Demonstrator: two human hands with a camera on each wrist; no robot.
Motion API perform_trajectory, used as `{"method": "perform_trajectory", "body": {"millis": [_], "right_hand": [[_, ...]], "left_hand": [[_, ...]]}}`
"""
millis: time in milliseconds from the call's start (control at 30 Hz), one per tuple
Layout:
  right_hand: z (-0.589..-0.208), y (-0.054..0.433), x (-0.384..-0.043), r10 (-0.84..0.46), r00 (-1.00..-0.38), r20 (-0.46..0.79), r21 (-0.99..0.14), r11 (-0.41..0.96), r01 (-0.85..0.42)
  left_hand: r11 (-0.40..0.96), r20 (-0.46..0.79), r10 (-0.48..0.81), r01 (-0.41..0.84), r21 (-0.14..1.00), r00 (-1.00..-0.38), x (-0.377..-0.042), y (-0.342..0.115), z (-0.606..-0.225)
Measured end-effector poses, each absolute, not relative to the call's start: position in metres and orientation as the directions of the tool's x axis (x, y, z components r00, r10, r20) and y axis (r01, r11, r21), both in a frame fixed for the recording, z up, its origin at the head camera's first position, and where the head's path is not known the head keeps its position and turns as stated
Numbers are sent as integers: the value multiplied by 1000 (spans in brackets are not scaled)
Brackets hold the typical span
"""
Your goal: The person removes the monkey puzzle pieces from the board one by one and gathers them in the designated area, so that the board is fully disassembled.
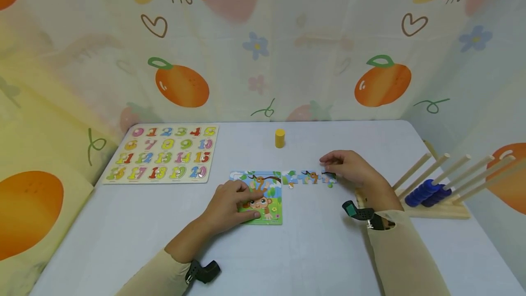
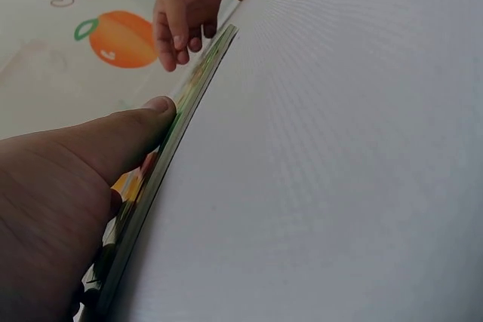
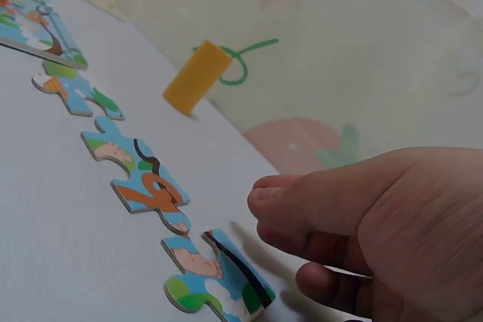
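Picture board (image 1: 269, 202): it lies flat on the white table (image 1: 312, 250), with a monkey printed on it; this board is the landmark for all places below.
Left hand (image 1: 228, 204): it rests over the left part of the picture board; the thumb is almost straight and touches the board near its front edge, with a gap between thumb and forefinger. The other fingers are partly hidden, so I cannot tell how they press.
Right hand (image 1: 357, 170): it is to the right of the picture board, just beside the third piece; the fingers are loosely bent and the thumb lies close to the forefinger. No piece is seen between them.
First piece (image 1: 290, 177): just beside the upper right corner of the picture board.
Second piece (image 1: 311, 177): farther right from the picture board, with a brown tail printed on it.
Third piece (image 1: 328, 178): the farthest right of these three from the picture board.
Yellow block (image 1: 280, 138): upright, behind the picture board.
Number board (image 1: 162, 154): behind and left of the picture board.
Blue beads (image 1: 422, 192): on a peg, well right of the picture board.
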State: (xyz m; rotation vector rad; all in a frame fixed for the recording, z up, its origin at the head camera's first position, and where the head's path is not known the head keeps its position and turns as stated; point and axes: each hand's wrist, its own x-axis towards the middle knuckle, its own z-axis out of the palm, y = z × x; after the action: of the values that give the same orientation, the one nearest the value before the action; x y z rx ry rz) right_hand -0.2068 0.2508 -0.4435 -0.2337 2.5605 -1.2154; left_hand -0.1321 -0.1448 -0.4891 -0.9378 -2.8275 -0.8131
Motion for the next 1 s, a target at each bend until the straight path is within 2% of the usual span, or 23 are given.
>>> {"method": "perform_trajectory", "body": {"millis": [333,733,1000], "right_hand": [[-444,224,-209,-318,-933,-167,-831,555,-41],[-434,158,-210,-449,-888,-102,-880,457,-130],[-439,112,-210,-547,-831,-96,-904,398,-157]], "left_hand": [[671,225,575,611,420,-786,-127,-147,-483],[643,294,584,652,401,-757,-124,-159,-478],[715,279,510,582,389,-814,-111,-178,-474]]}}
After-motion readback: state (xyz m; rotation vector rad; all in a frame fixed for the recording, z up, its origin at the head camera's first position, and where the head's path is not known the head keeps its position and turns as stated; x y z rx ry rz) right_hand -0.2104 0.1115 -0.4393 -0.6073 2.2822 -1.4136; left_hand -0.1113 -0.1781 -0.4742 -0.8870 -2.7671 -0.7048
